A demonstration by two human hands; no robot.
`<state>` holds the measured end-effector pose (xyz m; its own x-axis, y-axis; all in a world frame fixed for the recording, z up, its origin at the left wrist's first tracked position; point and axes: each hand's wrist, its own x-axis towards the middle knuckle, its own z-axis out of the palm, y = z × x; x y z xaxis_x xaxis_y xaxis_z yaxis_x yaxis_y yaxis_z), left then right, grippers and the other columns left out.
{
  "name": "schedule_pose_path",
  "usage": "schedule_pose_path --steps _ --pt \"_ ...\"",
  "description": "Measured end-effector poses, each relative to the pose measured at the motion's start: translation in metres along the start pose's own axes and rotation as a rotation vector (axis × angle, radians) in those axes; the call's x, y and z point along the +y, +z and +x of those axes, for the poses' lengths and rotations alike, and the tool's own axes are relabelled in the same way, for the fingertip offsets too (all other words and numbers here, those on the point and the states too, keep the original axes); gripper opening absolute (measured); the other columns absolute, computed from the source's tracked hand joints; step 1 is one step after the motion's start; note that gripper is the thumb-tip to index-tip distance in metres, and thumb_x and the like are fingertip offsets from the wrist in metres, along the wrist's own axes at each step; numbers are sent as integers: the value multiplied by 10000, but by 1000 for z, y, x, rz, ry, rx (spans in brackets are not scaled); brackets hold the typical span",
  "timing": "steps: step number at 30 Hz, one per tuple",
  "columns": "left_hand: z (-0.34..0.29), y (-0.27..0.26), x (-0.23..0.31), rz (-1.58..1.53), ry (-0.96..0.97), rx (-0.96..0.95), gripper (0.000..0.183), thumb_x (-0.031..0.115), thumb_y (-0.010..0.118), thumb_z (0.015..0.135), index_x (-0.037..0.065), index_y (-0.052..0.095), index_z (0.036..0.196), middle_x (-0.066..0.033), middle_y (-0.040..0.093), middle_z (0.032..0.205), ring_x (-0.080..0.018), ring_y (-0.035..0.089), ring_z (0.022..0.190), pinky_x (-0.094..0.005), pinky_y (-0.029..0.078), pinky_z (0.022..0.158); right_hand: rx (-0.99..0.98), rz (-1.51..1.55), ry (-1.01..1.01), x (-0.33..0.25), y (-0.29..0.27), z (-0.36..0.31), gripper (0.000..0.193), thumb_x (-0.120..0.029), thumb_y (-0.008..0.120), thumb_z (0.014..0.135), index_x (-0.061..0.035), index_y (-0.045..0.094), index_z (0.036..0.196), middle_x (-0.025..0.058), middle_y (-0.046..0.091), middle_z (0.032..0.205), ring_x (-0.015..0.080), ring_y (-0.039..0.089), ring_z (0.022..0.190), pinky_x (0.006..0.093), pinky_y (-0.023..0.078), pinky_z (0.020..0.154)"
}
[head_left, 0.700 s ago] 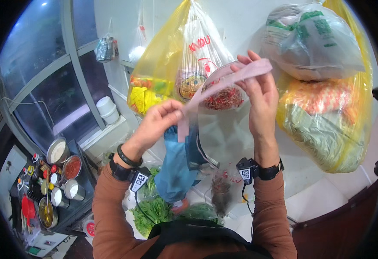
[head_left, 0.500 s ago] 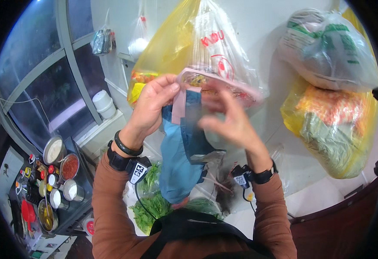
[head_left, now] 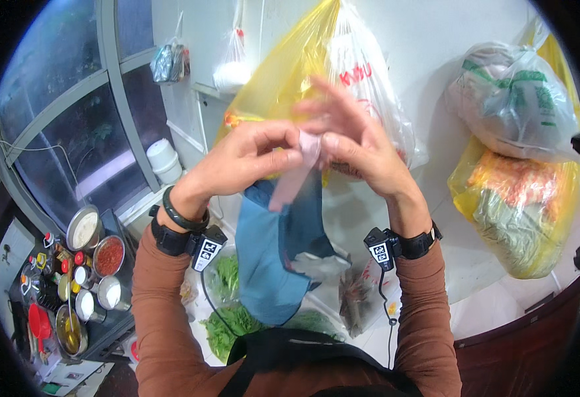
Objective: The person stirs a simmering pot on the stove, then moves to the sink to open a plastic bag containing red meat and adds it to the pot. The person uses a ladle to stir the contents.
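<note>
1. A pink band [head_left: 294,184] is gripped between thumb and bent forefinger of the left hand [head_left: 253,155] in front of the chest, its loose end draped over blue cloth [head_left: 260,251].
2. The right hand [head_left: 369,149] is brought close alongside, its thumb set at the band's upper end and its fingers spread and blurred; whether the band is clasped there cannot be told.
3. The cloth is suspended below both hands, above leafy greens [head_left: 227,327] laid out near the floor.
4. For clean handling, the band is best kept flat and untwisted, with the left pinch held firm while the right fingers are worked around it.
5. The cloth's weight is probably better borne close to the band, so that no drag is put on the pinched end.
6. Care is advised around the yellow bag [head_left: 290,66], hung just behind the fingers.
</note>
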<state>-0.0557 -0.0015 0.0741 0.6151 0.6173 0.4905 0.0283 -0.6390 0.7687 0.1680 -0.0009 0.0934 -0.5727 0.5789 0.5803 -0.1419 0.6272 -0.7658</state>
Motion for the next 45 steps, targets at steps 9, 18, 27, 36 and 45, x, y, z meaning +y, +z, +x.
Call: schedule_pose_path --steps 9,18,27,36,45 --pt "56 -46 26 -482 425 144 337 245 436 925 -9 531 1124 -262 515 1337 -304 527 1234 -304 546 827 -42 -239 341 -22 -22 51 414 -327 595 944 2 617 1194 42 642 725 121 603 546 226 421 473" --pt "158 -114 57 -147 363 117 316 218 588 956 -12 573 1172 -98 666 1007 -38 587 607 -104 390 391 25 -1061 538 -42 -57 102 561 -508 597 877 38 723 854 131 617 586 213 612 522 329 481 540" --pt "297 -134 26 -261 303 331 217 211 580 967 33 668 1057 34 573 799 -24 456 594 -129 345 430 772 -942 311 -51 -129 131 298 -312 648 825 -21 706 843 139 686 704 287 693 706 387 534 692" --pt "297 -152 -31 -522 -34 399 147 55 585 924 -7 597 1058 22 509 677 -43 426 502 -180 379 425 506 -1793 49 -18 -121 130 563 -260 620 879 -146 438 1399 155 436 1439 330 441 1307 510 343 1059" --pt "234 -129 -41 -70 10 485 484 71 585 906 -18 467 1367 -113 649 910 -92 595 612 -212 483 483 410 -1544 79 30 -121 163 609 -389 504 942 -66 365 1439 136 401 1474 306 423 1331 552 306 1060"
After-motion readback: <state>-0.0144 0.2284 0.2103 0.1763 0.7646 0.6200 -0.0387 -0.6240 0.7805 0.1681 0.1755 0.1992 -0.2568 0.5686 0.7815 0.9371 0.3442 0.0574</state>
